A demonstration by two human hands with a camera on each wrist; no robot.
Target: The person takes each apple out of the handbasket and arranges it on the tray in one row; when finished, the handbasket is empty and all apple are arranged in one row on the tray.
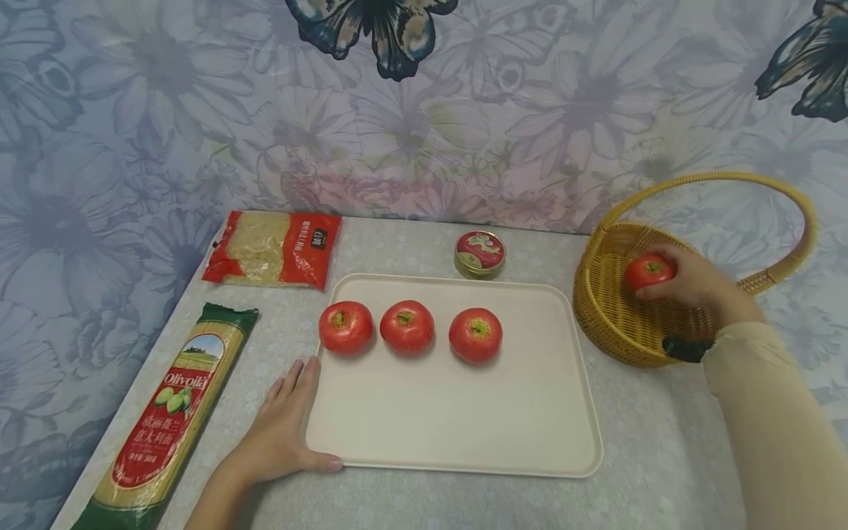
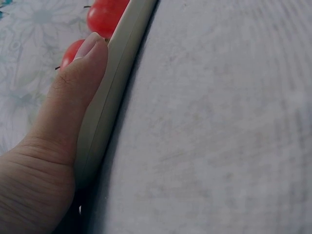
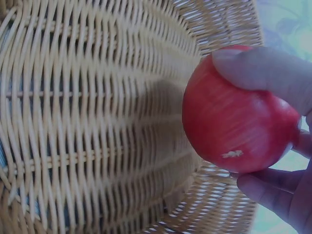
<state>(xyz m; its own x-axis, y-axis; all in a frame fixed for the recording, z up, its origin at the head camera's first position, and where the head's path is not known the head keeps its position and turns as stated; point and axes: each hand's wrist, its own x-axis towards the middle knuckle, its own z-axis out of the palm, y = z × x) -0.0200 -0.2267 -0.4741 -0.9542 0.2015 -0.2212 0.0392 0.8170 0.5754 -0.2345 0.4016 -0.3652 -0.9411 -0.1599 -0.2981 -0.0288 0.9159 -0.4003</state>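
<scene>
- Floral wallpaper in lilac and grey backs a pale speckled desk [image 1: 411,508] that carries every item shown.
- Cream rectangular plastic tray [image 1: 457,419]: lies flat at the desk's centre; three red tomatoes [image 1: 407,327] stand in a row along its far half, stem scars upward, apart from one another.
- Left hand [image 1: 281,430]: rests flat on the desk with fingers straight, thumb pressed along the tray's near-left rim, apparently to steady the tray; the left wrist view shows the thumb [image 2: 80,83] against the rim.
- Right hand [image 1: 695,283]: fingers curl round a fourth red tomato [image 1: 648,271], holding it inside the woven yellow wicker basket [image 1: 616,324] just above its floor, as the right wrist view confirms.
- Basket: stands right of the tray, its arched handle upright, leaving the mouth open to reach.
- Left of the tray: a long green-and-red spaghetti packet [image 1: 168,419] and a red noodle bag [image 1: 273,248]; behind the tray, a small round tin [image 1: 480,253].
</scene>
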